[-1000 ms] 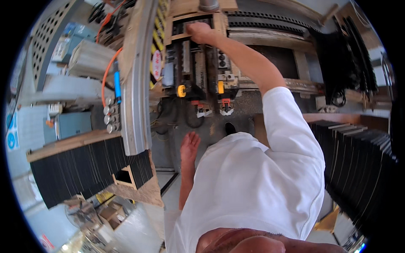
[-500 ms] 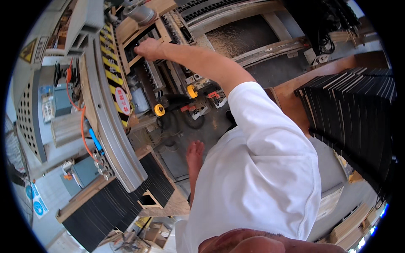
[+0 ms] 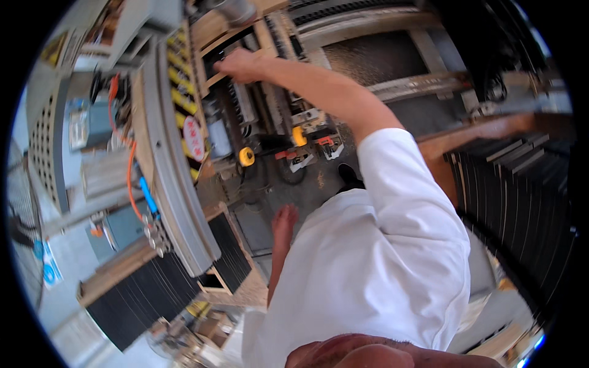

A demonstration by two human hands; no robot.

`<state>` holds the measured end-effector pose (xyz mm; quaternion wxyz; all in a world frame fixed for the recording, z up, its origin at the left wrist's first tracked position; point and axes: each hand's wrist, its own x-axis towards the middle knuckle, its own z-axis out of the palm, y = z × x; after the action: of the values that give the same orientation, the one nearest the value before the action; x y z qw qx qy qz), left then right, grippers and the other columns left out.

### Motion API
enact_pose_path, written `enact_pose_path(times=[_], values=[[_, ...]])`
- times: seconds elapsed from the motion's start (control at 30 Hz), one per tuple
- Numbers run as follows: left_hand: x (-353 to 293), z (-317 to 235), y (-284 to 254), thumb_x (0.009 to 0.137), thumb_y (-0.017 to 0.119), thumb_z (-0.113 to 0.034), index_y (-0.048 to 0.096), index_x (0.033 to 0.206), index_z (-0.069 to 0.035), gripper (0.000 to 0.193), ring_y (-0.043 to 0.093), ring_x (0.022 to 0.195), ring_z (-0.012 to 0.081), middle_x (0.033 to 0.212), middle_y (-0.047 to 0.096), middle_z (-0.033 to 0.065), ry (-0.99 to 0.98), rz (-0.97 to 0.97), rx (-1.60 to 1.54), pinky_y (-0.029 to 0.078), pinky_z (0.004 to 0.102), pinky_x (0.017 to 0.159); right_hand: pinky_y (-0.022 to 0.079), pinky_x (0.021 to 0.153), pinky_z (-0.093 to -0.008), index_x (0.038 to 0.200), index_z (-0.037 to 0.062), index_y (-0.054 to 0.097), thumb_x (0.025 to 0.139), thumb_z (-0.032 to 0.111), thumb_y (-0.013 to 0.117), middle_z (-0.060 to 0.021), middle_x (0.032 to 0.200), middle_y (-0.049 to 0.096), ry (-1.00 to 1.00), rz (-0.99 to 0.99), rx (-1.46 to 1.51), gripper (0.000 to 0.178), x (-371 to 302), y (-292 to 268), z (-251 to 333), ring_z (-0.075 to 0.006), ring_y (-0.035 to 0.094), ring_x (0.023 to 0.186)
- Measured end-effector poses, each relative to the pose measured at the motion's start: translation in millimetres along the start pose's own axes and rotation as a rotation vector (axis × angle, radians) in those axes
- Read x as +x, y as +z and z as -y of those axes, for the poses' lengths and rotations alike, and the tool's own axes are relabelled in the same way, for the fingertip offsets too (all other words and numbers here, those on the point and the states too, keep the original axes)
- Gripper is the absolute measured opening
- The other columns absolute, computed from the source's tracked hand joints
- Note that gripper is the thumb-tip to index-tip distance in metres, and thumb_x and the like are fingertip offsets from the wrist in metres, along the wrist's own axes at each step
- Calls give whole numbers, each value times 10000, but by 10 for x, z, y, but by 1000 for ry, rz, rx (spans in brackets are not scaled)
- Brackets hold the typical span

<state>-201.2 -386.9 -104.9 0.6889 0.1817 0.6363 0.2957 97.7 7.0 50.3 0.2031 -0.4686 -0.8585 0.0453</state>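
Note:
My right arm reaches across to the machine at the upper left. There my right hand (image 3: pixel 240 65), fingers curled and closed, is at a dark recess inside a light wooden frame (image 3: pixel 265 38). Whatever sits between those fingertips is too small and blurred to make out. Below that hand run the machine's metal rails (image 3: pixel 244 104), ending in two yellow knobs, one of them the left knob (image 3: pixel 246 157). My left hand (image 3: pixel 284 221) hangs low beside my body, its fingers loosely extended and holding nothing.
Left of the rails runs a long grey metal beam (image 3: pixel 178 184) beside a yellow-black striped strip (image 3: pixel 181 83). Stacks of dark panels stand at lower left (image 3: pixel 144 291) and at right (image 3: pixel 509 196). A grey cylinder (image 3: pixel 236 11) tops the wooden frame. An orange hose (image 3: pixel 130 178) hangs at left.
The view has shifted, so the machine appears farther right. My right hand stays at the frame's recess, and my left hand still hangs low. A dark shoe shows more clearly below the machine.

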Motion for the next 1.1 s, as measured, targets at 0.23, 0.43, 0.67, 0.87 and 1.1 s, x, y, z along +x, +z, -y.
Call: enact_pose_path(times=[0.23, 0.43, 0.67, 0.87, 1.1], values=[[233, -39, 152, 928, 613, -236, 521, 1230, -24, 380, 639, 1015, 241, 1162, 629, 126, 59, -23, 34, 524, 361, 862, 520, 774, -429, 1108, 5, 523, 744, 194, 736, -180, 892, 689, -39, 79, -229, 462, 65, 59, 84, -335, 669, 906], [228, 147, 124, 920, 620, -223, 538, 1206, -42, 348, 645, 1003, 243, 1131, 640, 120, 97, -67, 37, 527, 359, 867, 511, 832, -418, 1160, 45, 537, 761, 178, 741, -147, 969, 685, 6, 33, -236, 467, 52, 82, 117, -315, 653, 964], [176, 340, -20, 908, 622, -218, 552, 1167, -23, 331, 655, 932, 189, 1063, 654, 92, 37, -122, -40, 526, 302, 785, 506, 737, -467, 895, 61, 622, 744, 108, 618, -166, 798, 664, 101, 124, -67, 158, 149, 79, 19, -334, 653, 825], [332, 216, 73, 923, 608, -228, 550, 1182, -34, 329, 654, 934, 179, 1079, 660, 84, 55, -86, 1, 518, 285, 779, 548, 736, -424, 1086, 79, 571, 784, 160, 711, -136, 950, 685, 13, 27, -213, 342, 54, 102, 147, -306, 663, 937], [424, -27, 250, 939, 590, -238, 510, 1243, -32, 376, 636, 1004, 218, 1152, 628, 111, 73, -25, 155, 516, 336, 849, 498, 820, -409, 1082, 42, 565, 777, 80, 628, -141, 1029, 645, -25, -216, -287, 313, -139, 137, 135, -316, 625, 1002]])
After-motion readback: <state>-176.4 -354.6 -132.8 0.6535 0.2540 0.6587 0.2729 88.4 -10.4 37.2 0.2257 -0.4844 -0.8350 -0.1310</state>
